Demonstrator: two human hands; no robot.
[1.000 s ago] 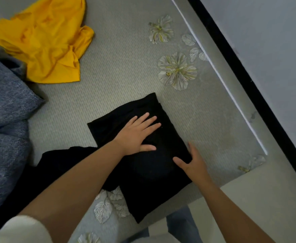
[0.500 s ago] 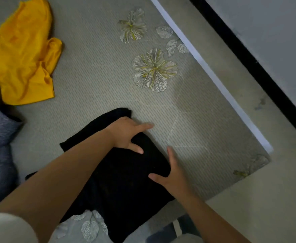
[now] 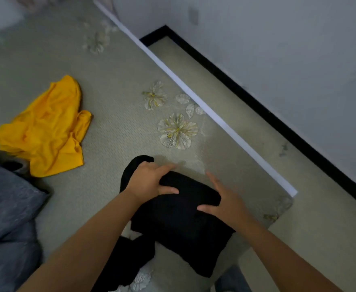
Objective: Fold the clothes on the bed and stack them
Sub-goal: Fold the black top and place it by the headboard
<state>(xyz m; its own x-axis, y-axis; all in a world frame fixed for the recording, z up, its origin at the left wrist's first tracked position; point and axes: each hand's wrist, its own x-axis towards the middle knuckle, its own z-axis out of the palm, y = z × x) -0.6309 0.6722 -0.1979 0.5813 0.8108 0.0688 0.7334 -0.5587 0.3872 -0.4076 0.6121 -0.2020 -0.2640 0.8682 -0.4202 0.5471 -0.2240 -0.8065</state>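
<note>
A folded black garment (image 3: 179, 216) sits near the bed's (image 3: 114, 81) corner, its far edge slightly raised. My left hand (image 3: 147, 182) grips its far left edge, thumb on top and fingers round the fold. Over on the garment's right edge my right hand (image 3: 225, 201) holds it, thumb on top and fingers running along the side. A crumpled yellow garment (image 3: 46, 131) lies unfolded to the far left. More black cloth (image 3: 128, 260) lies loose under my left forearm.
A grey blanket (image 3: 6, 218) is bunched at the left edge. The bed's white-trimmed edge (image 3: 215, 121) runs diagonally on the right, with beige floor (image 3: 309, 218) and a black skirting against the wall beyond it.
Both hands went from lying flat on the black garment to taking hold of its edges. The view has tilted up, showing more of the bed and the wall.
</note>
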